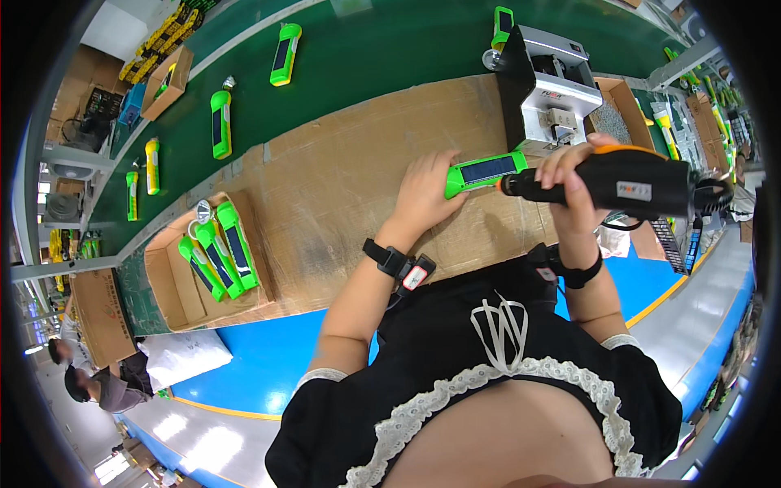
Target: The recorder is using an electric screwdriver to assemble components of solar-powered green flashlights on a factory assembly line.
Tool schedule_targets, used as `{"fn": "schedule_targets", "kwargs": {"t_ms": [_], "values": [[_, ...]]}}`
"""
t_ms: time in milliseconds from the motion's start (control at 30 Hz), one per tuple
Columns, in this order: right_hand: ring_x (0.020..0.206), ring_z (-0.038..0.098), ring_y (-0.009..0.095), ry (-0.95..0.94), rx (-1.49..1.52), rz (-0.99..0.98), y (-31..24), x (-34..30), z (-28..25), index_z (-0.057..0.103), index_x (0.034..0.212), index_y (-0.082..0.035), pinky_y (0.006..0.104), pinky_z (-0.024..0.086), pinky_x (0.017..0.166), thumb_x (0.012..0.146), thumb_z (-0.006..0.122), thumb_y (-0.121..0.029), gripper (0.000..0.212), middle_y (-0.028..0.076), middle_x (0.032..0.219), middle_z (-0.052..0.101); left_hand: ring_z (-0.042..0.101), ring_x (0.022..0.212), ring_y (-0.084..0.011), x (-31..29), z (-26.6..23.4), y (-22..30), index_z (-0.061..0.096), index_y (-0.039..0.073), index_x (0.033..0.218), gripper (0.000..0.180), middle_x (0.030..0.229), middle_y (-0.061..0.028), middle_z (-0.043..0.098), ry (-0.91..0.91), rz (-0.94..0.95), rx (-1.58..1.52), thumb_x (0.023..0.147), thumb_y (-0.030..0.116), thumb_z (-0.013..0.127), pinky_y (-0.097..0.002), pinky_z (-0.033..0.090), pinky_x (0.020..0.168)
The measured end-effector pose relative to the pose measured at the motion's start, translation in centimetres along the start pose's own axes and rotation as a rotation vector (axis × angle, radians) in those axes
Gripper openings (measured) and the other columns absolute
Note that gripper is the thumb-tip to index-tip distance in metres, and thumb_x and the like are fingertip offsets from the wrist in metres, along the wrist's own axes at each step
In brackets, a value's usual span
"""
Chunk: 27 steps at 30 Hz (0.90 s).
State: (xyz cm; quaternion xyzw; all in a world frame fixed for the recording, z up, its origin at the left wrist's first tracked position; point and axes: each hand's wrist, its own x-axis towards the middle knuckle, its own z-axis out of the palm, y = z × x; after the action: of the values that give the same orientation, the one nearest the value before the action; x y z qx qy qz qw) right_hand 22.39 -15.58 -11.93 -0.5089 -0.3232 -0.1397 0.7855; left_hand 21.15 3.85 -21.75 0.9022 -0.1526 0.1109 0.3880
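Head view: green flashlight (486, 172) under left hand (425, 192), beside right hand's (574, 180) screwdriver (606, 184).

A cardboard box (175, 285) holds three green flashlights (218, 254); more flashlights (220, 124) lie on the green conveyor belt (366, 57).

We cannot see the driver's bit tip, lost against the green flashlight (486, 172), whose near end sits under the left hand (423, 191). The right hand (569, 183) covers part of the electric screwdriver (618, 183); the grey machine's (549, 89) base hides behind both.
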Motion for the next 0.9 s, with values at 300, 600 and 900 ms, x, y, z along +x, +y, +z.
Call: {"fn": "schedule_targets", "kwargs": {"t_ms": [300, 600, 900], "values": [[0.067, 0.052, 0.017, -0.143, -0.057, 0.014, 2.4, -1.0, 2.6, 0.028, 0.124, -0.003, 0.0334, 0.047, 0.068, 0.083, 0.051, 0.005, 0.047, 0.007, 0.077, 0.049, 0.053, 0.094, -0.0332, 0.0, 0.5, -0.5, 0.049, 0.004, 0.114, 0.06, 0.096, -0.0137, 0.058, 0.078, 0.095, -0.015, 0.061, 0.015, 0.075, -0.0418, 0.041, 0.083], [0.064, 0.052, 0.019, -0.023, -0.107, 0.028, 2.7, -0.7, 3.1, 0.034, 0.123, -0.007, 0.0355, 0.046, 0.064, 0.082, 0.055, -0.005, 0.047, 0.007, 0.073, 0.047, 0.051, 0.093, -0.0325, -0.4, 0.3, -0.4, 0.049, 0.004, 0.114, 0.063, 0.095, -0.014, 0.053, 0.098, 0.083, 0.026, 0.058, 0.015, 0.075, -0.041, 0.04, 0.083], [0.064, 0.052, 0.02, -0.016, -0.079, 0.053, 2.7, -0.5, 3.7, 0.035, 0.122, -0.006, 0.0354, 0.047, 0.064, 0.081, 0.054, -0.003, 0.046, 0.008, 0.073, 0.047, 0.049, 0.098, -0.0329, -0.6, 0.3, -0.4, 0.049, 0.004, 0.114, 0.065, 0.101, -0.0145, 0.054, 0.139, 0.093, 0.019, 0.056, 0.015, 0.077, -0.0418, 0.039, 0.086]]}}
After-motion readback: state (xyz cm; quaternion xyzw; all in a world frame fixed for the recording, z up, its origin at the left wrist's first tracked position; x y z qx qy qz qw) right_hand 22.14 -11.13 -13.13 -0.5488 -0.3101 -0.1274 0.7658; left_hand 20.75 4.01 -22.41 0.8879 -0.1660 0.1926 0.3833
